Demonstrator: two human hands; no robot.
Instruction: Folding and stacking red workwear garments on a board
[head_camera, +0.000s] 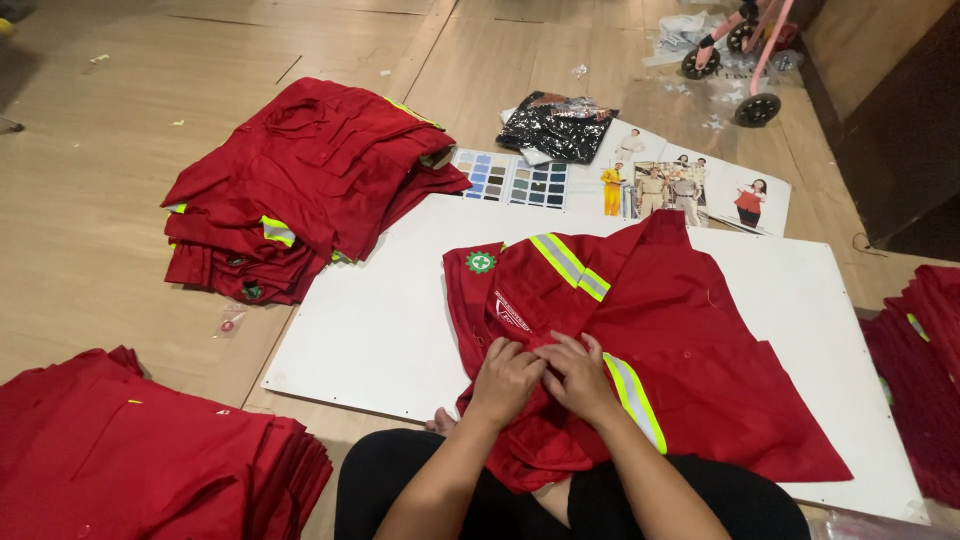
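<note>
- On the floor: white board (360, 340), lying flat before my knees.
- Red shirt (690, 340), spread on the board, with reflective stripes.
- Shirt stack (300, 180), beyond the board's left corner.
- My left hand (505, 380) and right hand (580, 375), together, pinching the shirt's front.

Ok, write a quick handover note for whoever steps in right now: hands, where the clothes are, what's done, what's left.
Left hand and right hand: both pinching the front of the red shirt, side by side.
Shirt lies spread on the white board, near edge over the lap.
Done, apparently: folded red pile on the floor beyond the board.
Left: this shirt is unfolded; more red garments at near left.
</note>
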